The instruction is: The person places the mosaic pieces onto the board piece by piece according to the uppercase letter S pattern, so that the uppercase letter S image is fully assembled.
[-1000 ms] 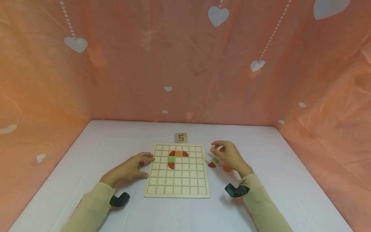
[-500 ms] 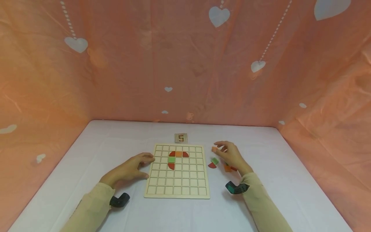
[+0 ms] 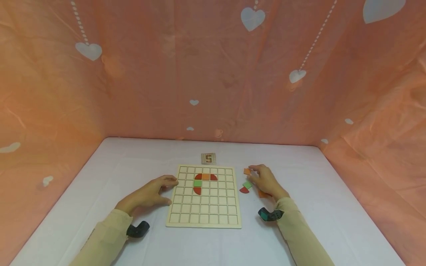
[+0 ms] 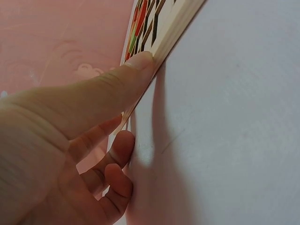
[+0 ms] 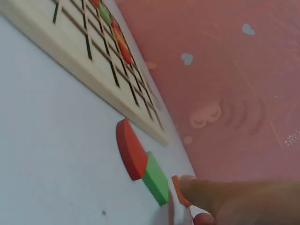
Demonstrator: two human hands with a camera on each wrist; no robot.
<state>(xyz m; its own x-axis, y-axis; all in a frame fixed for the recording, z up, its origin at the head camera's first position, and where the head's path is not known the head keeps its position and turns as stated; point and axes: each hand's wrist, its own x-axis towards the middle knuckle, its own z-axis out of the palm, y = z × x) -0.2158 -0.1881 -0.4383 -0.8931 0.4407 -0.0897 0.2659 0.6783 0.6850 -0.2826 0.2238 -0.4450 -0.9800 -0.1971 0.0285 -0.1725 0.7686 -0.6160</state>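
Observation:
A pale wooden grid board lies on the white table, with red quarter-circle pieces, an orange square and a green square in its cells. Along its left edge rests my left hand; its thumb touches the rim in the left wrist view. My right hand is right of the board, a fingertip touching or very near a loose orange square on the table. Nearer me lie a loose green square and a red quarter-circle. The right hand partly hides another orange piece.
A small pattern card with an S-like figure lies behind the board. White cloth covers the table. Pink-orange curtains with hearts surround its back and sides.
My right hand has let the orange square down onto the table and drawn slightly right and toward me. My left hand and the board have stayed put.

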